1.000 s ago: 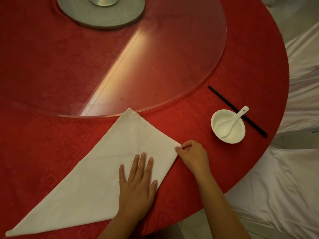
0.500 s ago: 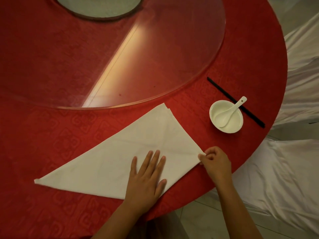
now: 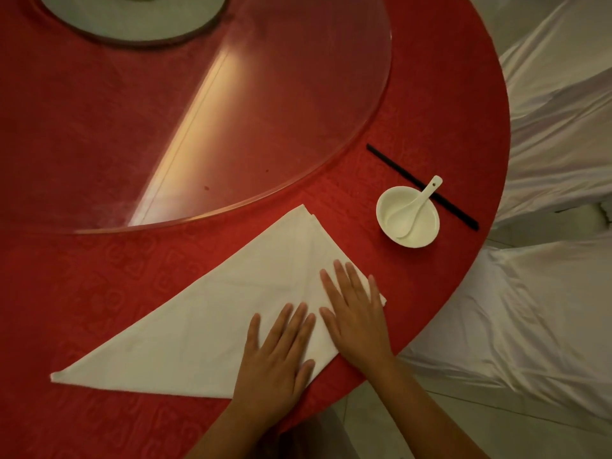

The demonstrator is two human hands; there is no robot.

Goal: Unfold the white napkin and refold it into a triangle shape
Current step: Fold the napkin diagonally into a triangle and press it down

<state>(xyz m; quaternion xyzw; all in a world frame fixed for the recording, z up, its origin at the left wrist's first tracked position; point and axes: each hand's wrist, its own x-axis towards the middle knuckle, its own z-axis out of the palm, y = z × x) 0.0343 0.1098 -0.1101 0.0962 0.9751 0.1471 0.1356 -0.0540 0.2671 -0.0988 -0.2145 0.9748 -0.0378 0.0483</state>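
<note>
Pressing flat on the napkin (image 3: pixel 212 313) with both hands — left hand (image 3: pixel 278 356) near the lower edge, right hand (image 3: pixel 356 313) over the right corner, fingers straight and spread, gripping nothing. Right hand no longer pinching that corner as half a second ago; now laid palm-down, smoothing. Triangle apparently formed and being flattened, so the task looks nearly done. Napkin: white woven cloth, faint creases, long triangle lying on the red patterned worktop (image 3: pixel 99 276) near its edge. Beyond it — a clear glass turntable (image 3: pixel 298 111), a glossy white bowl (image 3: pixel 408 217) with spoon (image 3: pixel 418 203), black chopsticks (image 3: pixel 397 168).
</note>
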